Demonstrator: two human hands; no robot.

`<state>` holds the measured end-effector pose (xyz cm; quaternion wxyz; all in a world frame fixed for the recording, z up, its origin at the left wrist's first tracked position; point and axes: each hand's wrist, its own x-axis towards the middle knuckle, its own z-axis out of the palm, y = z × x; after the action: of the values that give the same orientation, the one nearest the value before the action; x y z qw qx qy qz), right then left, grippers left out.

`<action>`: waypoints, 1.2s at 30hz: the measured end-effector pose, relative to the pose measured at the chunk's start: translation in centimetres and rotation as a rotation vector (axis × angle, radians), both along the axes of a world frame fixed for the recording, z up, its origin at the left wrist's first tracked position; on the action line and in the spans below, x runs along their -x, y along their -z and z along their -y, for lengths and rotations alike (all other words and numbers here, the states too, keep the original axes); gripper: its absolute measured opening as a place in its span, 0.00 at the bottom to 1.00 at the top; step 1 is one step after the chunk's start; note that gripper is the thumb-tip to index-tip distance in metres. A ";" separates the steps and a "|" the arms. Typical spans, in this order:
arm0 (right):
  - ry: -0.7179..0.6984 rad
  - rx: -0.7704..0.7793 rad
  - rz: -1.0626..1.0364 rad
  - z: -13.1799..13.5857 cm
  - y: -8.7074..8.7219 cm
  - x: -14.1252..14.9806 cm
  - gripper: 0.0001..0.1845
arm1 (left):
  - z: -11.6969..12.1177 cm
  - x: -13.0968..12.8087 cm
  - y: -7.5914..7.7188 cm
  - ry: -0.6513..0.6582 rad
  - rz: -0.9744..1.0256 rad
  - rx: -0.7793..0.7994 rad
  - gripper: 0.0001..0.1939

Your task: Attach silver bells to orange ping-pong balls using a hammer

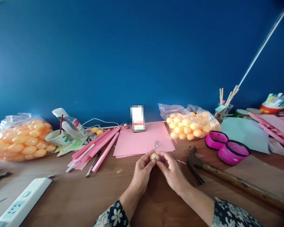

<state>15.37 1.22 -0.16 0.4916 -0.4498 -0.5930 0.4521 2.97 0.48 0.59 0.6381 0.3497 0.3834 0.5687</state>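
Observation:
A small orange ball [154,156], like a table tennis ball, is held between my left hand [142,170] and my right hand [170,168]. Both hands are closed round it, thumbs at the near side and fingertips at the far side. Something shiny and silver shows on the ball by my thumbs; its exact kind is too small to tell. Just beyond my fingers, a small silvery item [156,144] lies on a stack of pink paper [142,143]. To the right of my right hand lies a claw hammer [217,168] with a wooden handle.
Clear bags of orange balls stand left [26,140] and right [186,124]. Pink paper strips [104,142], a pen [94,164] and a plastic bottle [73,123] lie left. A power strip [26,201] is at the near left, magenta mesh rings [233,153] at the right.

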 end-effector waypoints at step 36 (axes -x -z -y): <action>0.142 -0.400 0.888 -6.7 0.3 -0.5 0.11 | -0.1 -0.2 0.1 -0.168 0.033 0.015 0.19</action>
<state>15.89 7.95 -0.42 0.2975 -0.5352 -0.7884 0.0594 3.19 0.59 0.51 0.5971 0.3022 0.4051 0.6230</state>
